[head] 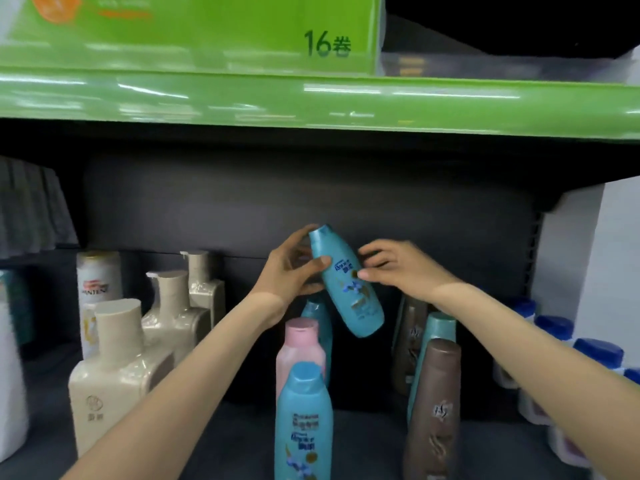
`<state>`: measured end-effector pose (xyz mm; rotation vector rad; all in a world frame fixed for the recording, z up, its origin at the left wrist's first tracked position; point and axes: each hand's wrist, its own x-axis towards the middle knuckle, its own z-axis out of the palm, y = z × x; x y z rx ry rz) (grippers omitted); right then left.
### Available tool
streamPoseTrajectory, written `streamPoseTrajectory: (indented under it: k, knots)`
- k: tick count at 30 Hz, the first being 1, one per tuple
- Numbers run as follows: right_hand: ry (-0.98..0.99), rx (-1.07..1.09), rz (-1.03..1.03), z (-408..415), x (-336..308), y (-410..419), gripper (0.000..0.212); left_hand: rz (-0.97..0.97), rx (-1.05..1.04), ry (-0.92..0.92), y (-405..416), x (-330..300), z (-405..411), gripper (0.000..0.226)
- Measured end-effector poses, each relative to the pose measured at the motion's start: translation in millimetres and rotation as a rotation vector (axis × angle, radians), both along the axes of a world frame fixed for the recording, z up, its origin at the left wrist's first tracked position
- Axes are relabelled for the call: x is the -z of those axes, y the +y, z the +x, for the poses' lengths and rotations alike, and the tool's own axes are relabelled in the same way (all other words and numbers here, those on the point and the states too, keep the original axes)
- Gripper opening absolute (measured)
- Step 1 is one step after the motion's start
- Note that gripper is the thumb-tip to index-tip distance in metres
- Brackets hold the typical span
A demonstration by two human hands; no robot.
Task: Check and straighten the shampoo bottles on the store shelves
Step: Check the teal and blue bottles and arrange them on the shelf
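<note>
A teal shampoo bottle (348, 289) hangs tilted in the air above the shelf, cap up and to the left. My left hand (291, 268) grips its upper part from the left, thumb across the front. My right hand (394, 266) touches its right side with thumb and fingertips. Below it stands a row with a teal bottle (304, 420) in front, a pink bottle (300, 344) behind, and another teal one further back. To the right stand a brown bottle (434, 407) and a teal-capped bottle (438, 327).
Beige pump bottles (114, 372) stand in a row at the left, with a white Pantene bottle (98, 285) behind them. Blue-capped white containers (595, 355) line the right. A green shelf edge (311, 105) runs overhead. The dark shelf floor (367, 441) lies between the rows.
</note>
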<state>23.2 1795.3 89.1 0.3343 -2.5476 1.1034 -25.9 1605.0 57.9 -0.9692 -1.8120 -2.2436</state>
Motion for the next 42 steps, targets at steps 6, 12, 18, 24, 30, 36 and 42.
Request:
streamPoseTrajectory:
  k: [6,12,18,24,30,36,42]
  knots:
    - [0.038,-0.199,-0.038,-27.4,-19.2,-5.1,0.051,-0.18,0.061,0.062,14.0,-1.7,-19.8,0.049]
    - [0.003,-0.131,-0.029,-55.4,-12.7,-2.4,0.046,-0.314,-0.2,0.209,15.7,1.7,-47.7,0.044]
    - [-0.086,-0.047,-0.059,-87.3,6.9,2.7,0.035,-0.632,-0.414,0.251,0.4,22.8,-66.7,0.03]
    - [-0.189,-0.036,0.057,-115.2,20.7,4.6,0.031,-0.682,-0.349,0.153,-6.6,39.4,-69.7,0.005]
    - [-0.313,-0.07,0.12,-127.4,33.2,1.0,0.027,-0.605,-0.239,0.051,-4.0,47.1,-65.2,0.009]
    - [-0.345,-0.029,0.33,-128.6,30.9,-0.5,0.025,-0.56,-0.235,0.03,-2.8,47.5,-60.7,0.009]
    - [-0.291,-0.038,0.339,-133.9,32.5,-6.6,0.032,-0.507,-0.22,0.013,-2.5,51.0,-59.9,0.015]
